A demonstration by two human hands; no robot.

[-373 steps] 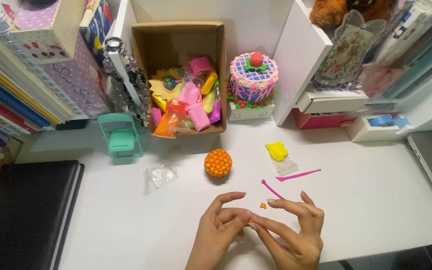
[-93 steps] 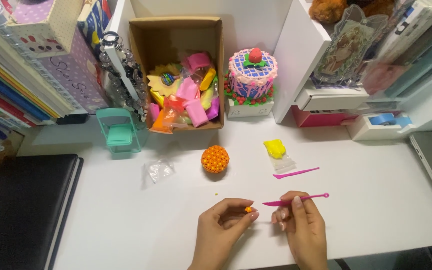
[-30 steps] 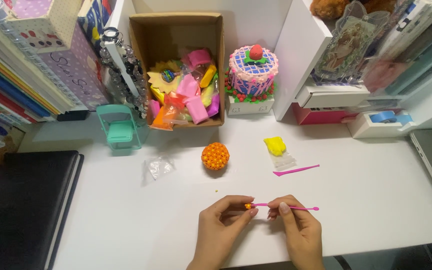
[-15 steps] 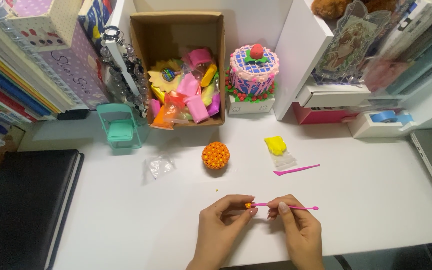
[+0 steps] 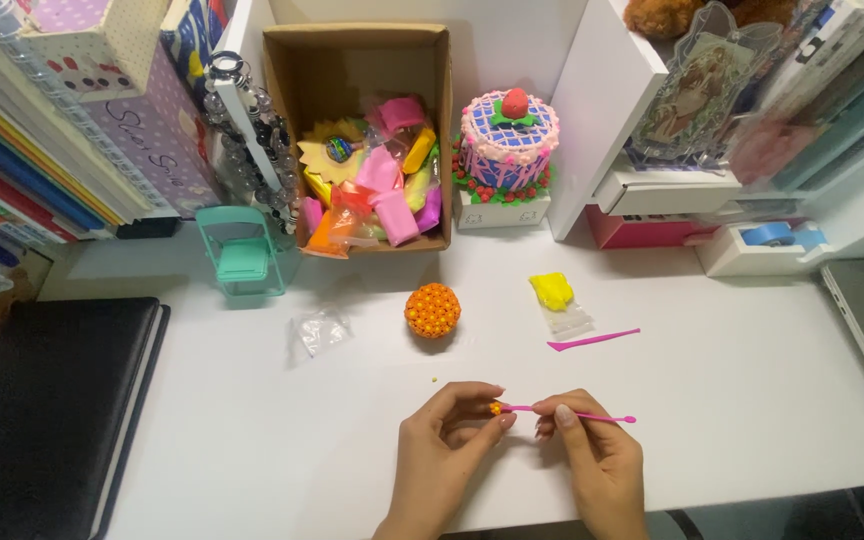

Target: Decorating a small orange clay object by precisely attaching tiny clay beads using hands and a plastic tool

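My right hand (image 5: 592, 455) grips a thin pink modelling tool (image 5: 577, 414) that lies level above the white desk (image 5: 752, 400). Its left tip meets a tiny orange clay bit (image 5: 495, 408) pinched between the fingers of my left hand (image 5: 447, 445). Both hands hover close together near the desk's front edge. An orange clay ball (image 5: 432, 310) covered in small bumps sits on the desk just beyond my hands.
A yellow clay lump (image 5: 551, 290) lies on a clear bag, with a second pink tool (image 5: 592, 340) beside it. Further back stand a cardboard box (image 5: 362, 60) of clay packets, a small clay cake (image 5: 508, 140), a mint toy chair (image 5: 242, 252) and an empty clear bag (image 5: 320, 330). A black notebook (image 5: 42, 400) lies left.
Over the last second my hands have barely moved. Earlier, my right hand picked up the pink tool and brought its tip to the orange bit in my left fingers.
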